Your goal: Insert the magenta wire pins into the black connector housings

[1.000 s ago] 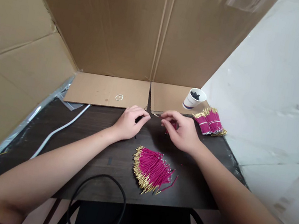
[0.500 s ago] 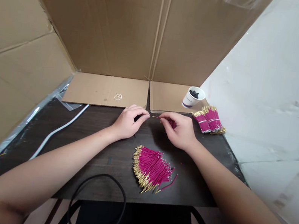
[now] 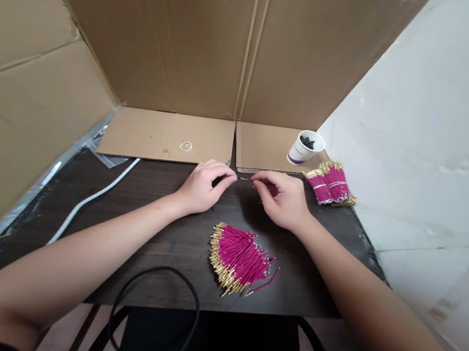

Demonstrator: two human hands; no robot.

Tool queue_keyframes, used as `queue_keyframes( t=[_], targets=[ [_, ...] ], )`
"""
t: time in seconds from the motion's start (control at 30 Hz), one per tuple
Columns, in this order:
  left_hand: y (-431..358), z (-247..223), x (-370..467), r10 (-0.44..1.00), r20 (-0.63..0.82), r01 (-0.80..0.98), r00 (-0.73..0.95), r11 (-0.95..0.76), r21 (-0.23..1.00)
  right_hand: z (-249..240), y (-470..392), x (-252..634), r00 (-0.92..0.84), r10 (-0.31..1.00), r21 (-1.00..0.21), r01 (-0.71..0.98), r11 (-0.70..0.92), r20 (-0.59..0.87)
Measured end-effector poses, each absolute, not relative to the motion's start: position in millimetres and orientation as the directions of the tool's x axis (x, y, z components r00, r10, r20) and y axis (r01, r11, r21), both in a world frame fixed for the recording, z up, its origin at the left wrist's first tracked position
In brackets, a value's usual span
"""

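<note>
Above the dark table, my left hand [image 3: 208, 186] has its thumb and fingertips pinched together; whatever sits between them is too small to make out. My right hand [image 3: 282, 200] is closed on a thin magenta wire, whose gold end points left toward the left fingertips. More magenta wires show partly under the right palm. Nearer to me, a fanned pile of magenta wires [image 3: 241, 259] with gold ends lies on the table, one wire apart at its right side. Banded bundles of the same wires [image 3: 332, 183] rest at the right.
A paper cup [image 3: 306, 148] of small black pieces stands on the right cardboard sheet [image 3: 261, 147]. White rubber bands [image 3: 186, 146] lie on the left sheet [image 3: 146, 134]. A white cable [image 3: 96, 197] crosses the left side; a black cable loop [image 3: 165, 269] hangs at the front edge.
The view has shifted slightly, so everything appears a little higher. Both hands keep nearly the same pose, with the wire end still between them.
</note>
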State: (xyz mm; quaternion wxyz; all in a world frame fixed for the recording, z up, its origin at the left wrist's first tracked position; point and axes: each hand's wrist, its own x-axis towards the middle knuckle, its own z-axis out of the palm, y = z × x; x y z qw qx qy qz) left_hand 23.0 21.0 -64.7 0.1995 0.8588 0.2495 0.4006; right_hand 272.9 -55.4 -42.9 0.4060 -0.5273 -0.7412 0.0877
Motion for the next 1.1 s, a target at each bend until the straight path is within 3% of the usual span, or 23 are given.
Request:
queue_keyframes(
  t=[0.27,0.83,1.1],
  targets=[
    [19.1,-64.9,22.5,0.534,0.593,0.258,0.603,-0.833,0.489,-42.6,-56.3,270.6,-0.179,0.83,-0.509,0.716,0.478,0.529],
    [17.2,-63.9,22.7,0.491,0.665,0.214,0.563,-0.864,0.456,-45.0,-58.0,267.3,-0.134,0.862,-0.61,0.653,0.448,0.489],
    [16.4,-62.7,22.2,0.541,0.6,0.263,0.59,-0.831,0.49,-45.3,-59.3,266.0,-0.148,0.833,-0.546,0.691,0.473,0.534]
  ],
)
